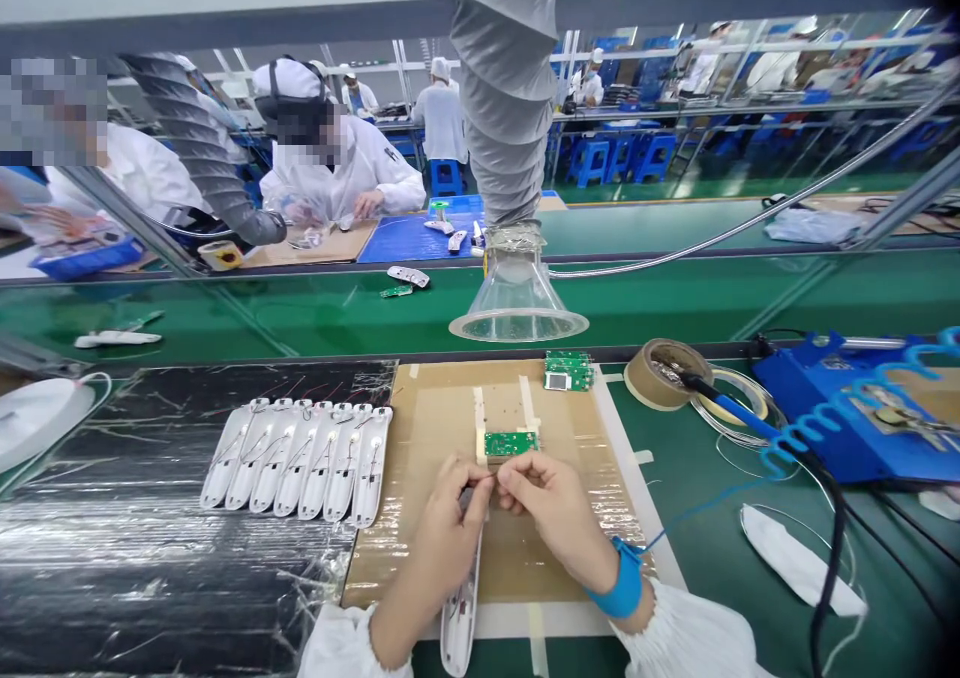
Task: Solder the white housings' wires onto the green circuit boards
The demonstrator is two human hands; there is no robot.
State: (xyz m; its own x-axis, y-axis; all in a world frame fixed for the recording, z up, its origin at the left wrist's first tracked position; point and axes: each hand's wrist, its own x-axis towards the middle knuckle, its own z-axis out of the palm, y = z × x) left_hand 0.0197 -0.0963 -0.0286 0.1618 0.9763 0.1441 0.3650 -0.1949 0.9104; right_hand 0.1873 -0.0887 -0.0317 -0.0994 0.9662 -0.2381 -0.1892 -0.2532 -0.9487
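Note:
My left hand and my right hand meet over the cardboard sheet, thumbs and fingers pinched close together. What sits between the fingertips is too small to make out. Just beyond them a green circuit board lies on taped strips. A white plastic shell extends under my left hand and wrist toward me, its far end hidden. Around my right wrist is a blue strap with a cord running off to the right.
Several white shells with wires lie in a row on the black wrap. More green boards are stacked at the back. A clear extraction hood hangs ahead. Tape roll, soldering iron and blue box sit right; a co-worker sits opposite.

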